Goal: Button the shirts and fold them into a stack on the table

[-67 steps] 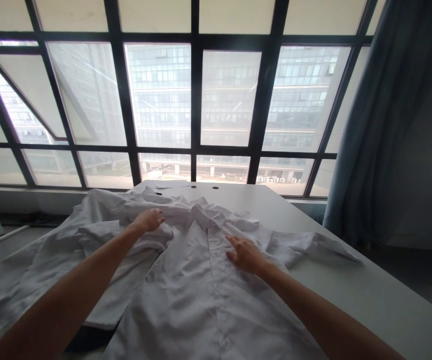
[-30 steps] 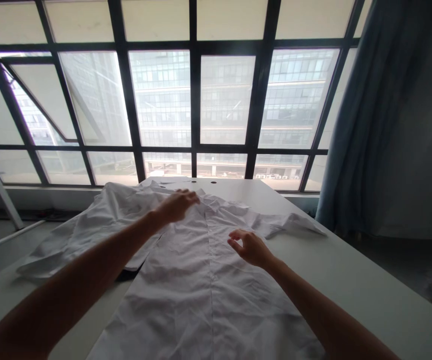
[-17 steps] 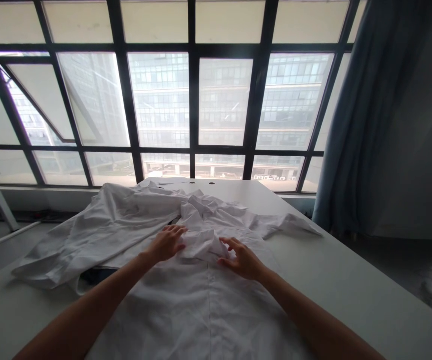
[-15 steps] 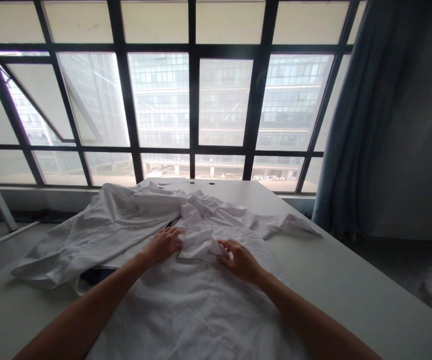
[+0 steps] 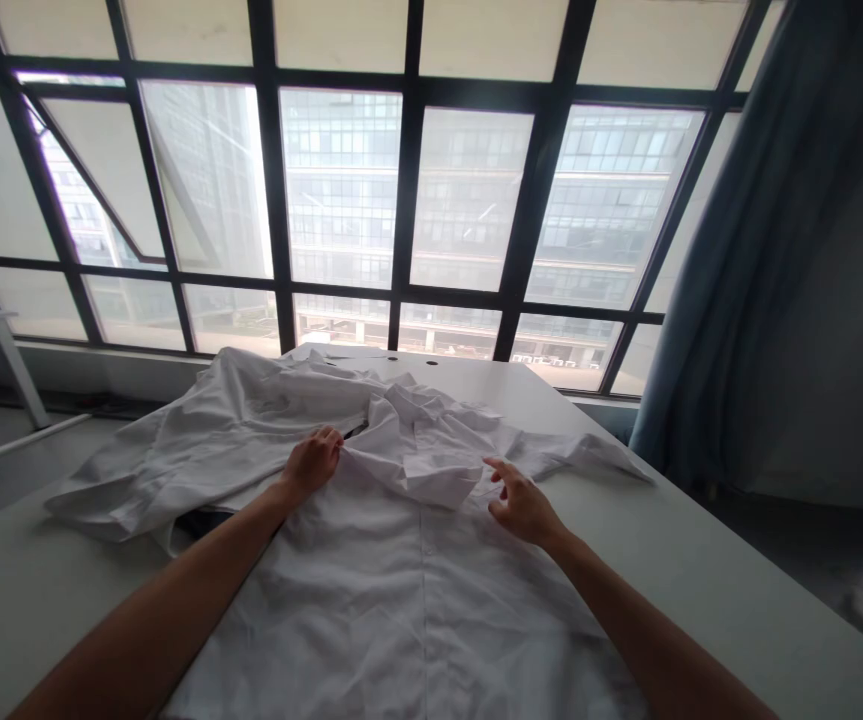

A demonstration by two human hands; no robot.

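Note:
A white button-up shirt (image 5: 371,590) lies spread over the table, its button line running down the middle and its upper part loosely folded and creased. Closed on a fold of this shirt is my left hand (image 5: 315,460), and the cloth stretches from its fingers toward the right. My right hand (image 5: 525,505) has its fingers apart just right of the folded cloth, with nothing visible in them. Another spread of white cloth (image 5: 153,470) lies on the left, with a dark patch at its lower edge; whether it is a separate garment I cannot tell.
The white table (image 5: 701,580) reaches toward a large window wall with black frames (image 5: 412,200). A blue-grey curtain (image 5: 731,300) hangs at the right. Part of another white table (image 5: 11,370) stands at the far left.
My left hand has shifted slightly left and up, drawing the fold wider. My right hand has moved right and come off the cloth. The view has tilted a little.

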